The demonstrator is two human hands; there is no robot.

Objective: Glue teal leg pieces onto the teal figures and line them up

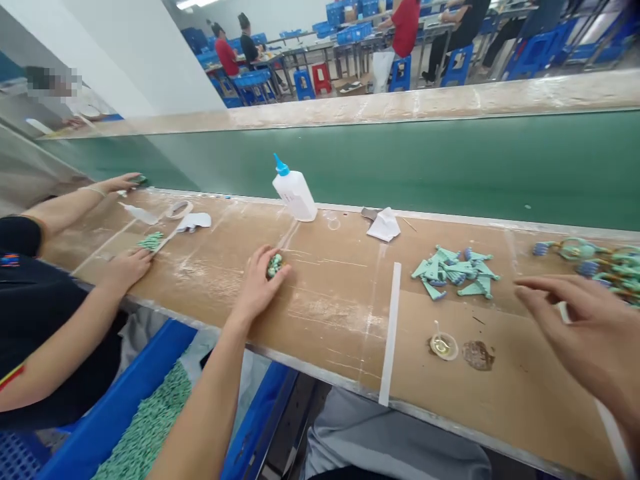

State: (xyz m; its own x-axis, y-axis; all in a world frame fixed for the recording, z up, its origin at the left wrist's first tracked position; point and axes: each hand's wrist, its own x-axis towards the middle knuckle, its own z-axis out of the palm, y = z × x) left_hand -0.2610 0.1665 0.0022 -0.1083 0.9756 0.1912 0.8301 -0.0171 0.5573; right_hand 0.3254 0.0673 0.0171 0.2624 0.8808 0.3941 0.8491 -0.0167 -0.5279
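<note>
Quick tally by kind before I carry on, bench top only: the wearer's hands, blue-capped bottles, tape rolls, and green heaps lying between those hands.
Wearer's hands: 2, left hand (around a small green thing) and right hand
Blue-capped bottle: 1
Tape roll: 1
Green heap: 1, its pieces overlapping too much to count
Total: 5

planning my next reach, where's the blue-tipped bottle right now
In the head view, the blue-tipped bottle stands on the table slightly left of centre, in front of the green panel and beyond the left hand.
</note>
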